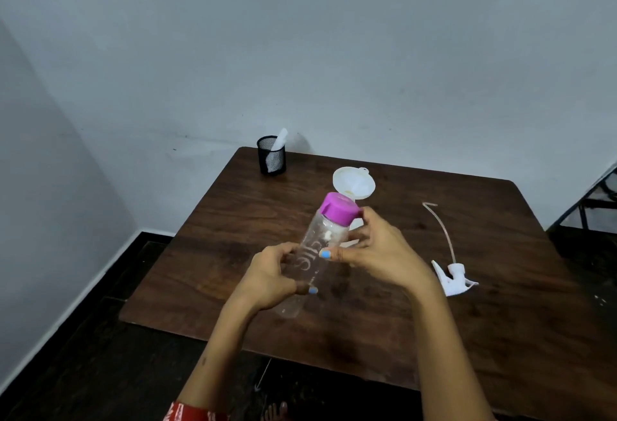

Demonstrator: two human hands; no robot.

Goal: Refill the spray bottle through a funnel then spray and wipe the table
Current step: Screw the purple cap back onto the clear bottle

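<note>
Head view: a dark wooden table (367,304) seen from above, set in a corner of pale grey walls, with both bare forearms reaching in from below.
Clear bottle (309,253): held in the air over the table, tilted with its top away from the person; white lettering on its side is partly covered by fingers and cannot be read.
Purple cap (338,208): sits on the bottle's top end; whether it is screwed tight cannot be told.
Left hand (272,275): wraps round the bottle's lower half, thumb on the near side with a blue-painted nail showing.
Right hand (377,250): fingers curl at the bottle's neck and touch the side of the cap; the thumb, also blue-nailed, presses the bottle's side.
Funnel (354,183): white, stands just behind the cap; its lower part is hidden by the cap and the right hand, so what it rests in cannot be seen.
Spray head (452,278): white trigger top lying on the table to the right, well apart from the hands, its thin tube curving away toward the far edge.
Mesh cup (271,155): black, at the table's far left corner, holding something white that is hard to identify.
Sleeve (197,414): a red patterned edge, cut off at the bottom.
Right edge: a dark frame, cut off and unclear.
</note>
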